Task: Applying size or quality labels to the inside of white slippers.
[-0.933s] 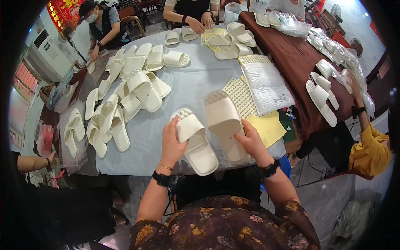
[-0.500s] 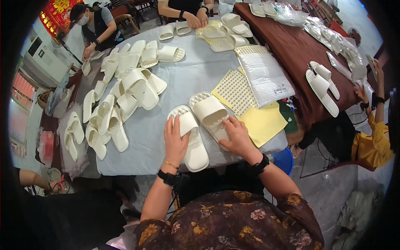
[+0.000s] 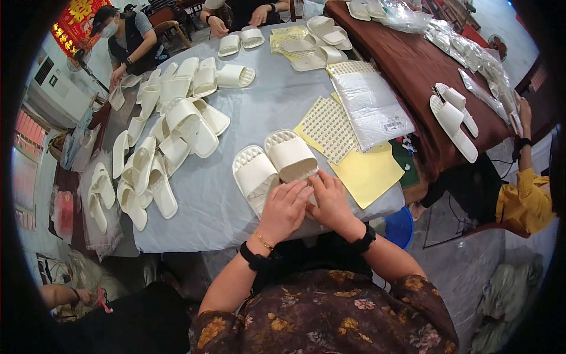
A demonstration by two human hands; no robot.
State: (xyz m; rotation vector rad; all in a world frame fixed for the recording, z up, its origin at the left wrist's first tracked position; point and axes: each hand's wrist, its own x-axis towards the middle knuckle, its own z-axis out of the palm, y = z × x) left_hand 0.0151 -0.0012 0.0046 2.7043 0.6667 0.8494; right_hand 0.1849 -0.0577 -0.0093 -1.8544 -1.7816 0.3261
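Two cream slippers lie side by side in front of me, a left slipper [image 3: 255, 177] and a right slipper [image 3: 290, 154], toes pointing away. My right hand [image 3: 332, 202] is closed about the right slipper's outer side, just below the strap. Across the heel part of the pair reaches my left hand [image 3: 287, 207], its fingers bent and pressed together on the right slipper beside my right fingertips. Both hands hide most of the heels, and anything small between the fingertips cannot be made out.
Many cream slippers [image 3: 194, 127] are heaped on the left of the grey-covered table [image 3: 253, 112]. Yellow sticker sheets [image 3: 329, 130] and a white plastic packet [image 3: 374, 109] lie to the right. A brown-covered table [image 3: 407, 76] adjoins. Co-workers sit around; a blue bucket [image 3: 400, 229] stands below.
My left hand has left the left slipper and moved right onto the right slipper, meeting my right hand. The far co-worker's hands have drawn apart, away from the sticker sheets.
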